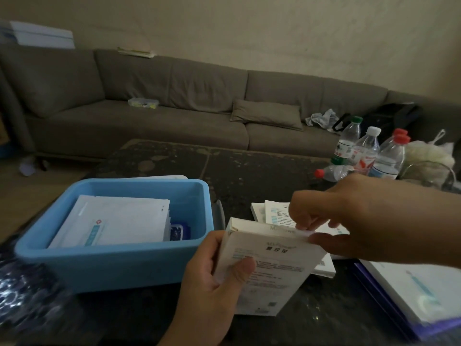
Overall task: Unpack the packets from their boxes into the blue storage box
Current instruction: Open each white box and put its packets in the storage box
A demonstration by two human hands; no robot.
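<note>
My left hand (pixel 212 278) grips a white cardboard box (pixel 272 268) by its left side, thumb across its printed face, just right of the blue storage box (pixel 119 265). My right hand (pixel 349 221) pinches the flap at the white box's top right corner. Inside the blue box lie several white packets (pixel 114 221) in a stack and a small dark blue packet (pixel 178 232). More white boxes (pixel 274 213) lie on the table behind the held one.
A dark low table (pixel 249 171) carries everything. Several plastic bottles (pixel 361 156) stand at the back right, one lying down. A white and purple flat box (pixel 411 295) lies at the right front. A shiny plastic wrap (pixel 25 290) sits at the left front. A grey sofa (pixel 174 101) runs behind.
</note>
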